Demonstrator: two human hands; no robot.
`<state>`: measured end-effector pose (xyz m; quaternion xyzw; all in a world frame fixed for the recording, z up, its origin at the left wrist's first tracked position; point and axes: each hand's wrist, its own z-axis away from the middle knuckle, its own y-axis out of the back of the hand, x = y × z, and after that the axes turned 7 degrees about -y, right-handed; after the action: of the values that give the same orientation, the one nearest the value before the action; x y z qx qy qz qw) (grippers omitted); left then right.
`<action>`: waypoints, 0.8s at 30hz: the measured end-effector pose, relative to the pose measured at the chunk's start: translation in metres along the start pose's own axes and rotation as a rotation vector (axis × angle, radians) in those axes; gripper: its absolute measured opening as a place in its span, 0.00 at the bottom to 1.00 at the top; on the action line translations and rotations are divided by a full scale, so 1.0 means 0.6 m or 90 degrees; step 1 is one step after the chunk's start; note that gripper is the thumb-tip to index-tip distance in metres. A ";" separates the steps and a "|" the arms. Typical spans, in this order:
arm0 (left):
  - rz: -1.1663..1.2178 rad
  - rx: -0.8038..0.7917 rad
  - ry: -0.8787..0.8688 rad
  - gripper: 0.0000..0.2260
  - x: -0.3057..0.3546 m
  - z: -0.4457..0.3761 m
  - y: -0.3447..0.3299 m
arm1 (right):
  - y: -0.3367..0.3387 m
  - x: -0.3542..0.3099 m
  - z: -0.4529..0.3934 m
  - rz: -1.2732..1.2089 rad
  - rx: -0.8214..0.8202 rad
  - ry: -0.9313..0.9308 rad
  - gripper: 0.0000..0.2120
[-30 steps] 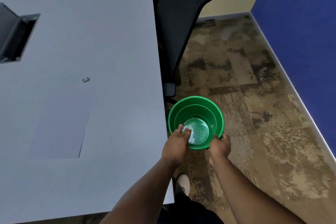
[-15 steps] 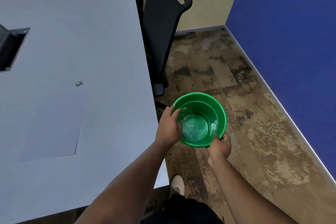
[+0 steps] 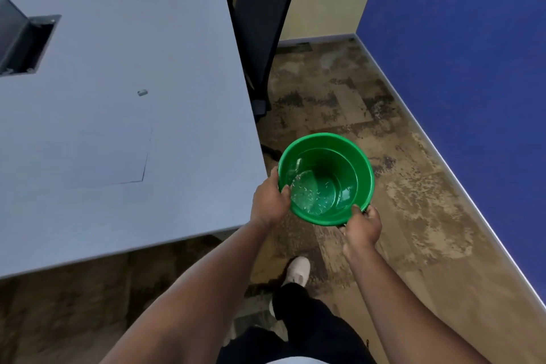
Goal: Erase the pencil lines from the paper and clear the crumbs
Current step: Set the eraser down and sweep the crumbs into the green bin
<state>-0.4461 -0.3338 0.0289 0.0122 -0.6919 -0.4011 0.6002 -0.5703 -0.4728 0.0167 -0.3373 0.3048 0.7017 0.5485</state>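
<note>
Crumbs (image 3: 310,196) in green bowl (image 3: 362,168), hands gripping rim

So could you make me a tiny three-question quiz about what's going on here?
1. True or false: the green bin stands on the table.
2. Which hand grips the bin's rim nearest the table: left hand or right hand?
3. Fill in: the sheet of paper lies on the ____.

Key: 1 false, both hands hold it above the floor. 2 left. 3 table.
</note>
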 end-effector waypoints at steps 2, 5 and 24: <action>0.031 0.003 0.032 0.15 0.001 0.037 -0.012 | 0.031 0.008 0.010 0.019 -0.001 0.003 0.09; 0.053 -0.007 0.053 0.15 0.004 0.079 -0.032 | 0.075 0.024 0.015 0.052 -0.010 0.005 0.09; 0.003 0.024 0.281 0.17 -0.241 0.142 -0.297 | 0.146 0.256 -0.239 0.281 -0.165 -0.153 0.07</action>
<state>-0.5602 -0.3364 -0.1877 0.1095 -0.5509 -0.3745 0.7378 -0.6622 -0.5191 -0.1862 -0.2441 0.2113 0.8723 0.3672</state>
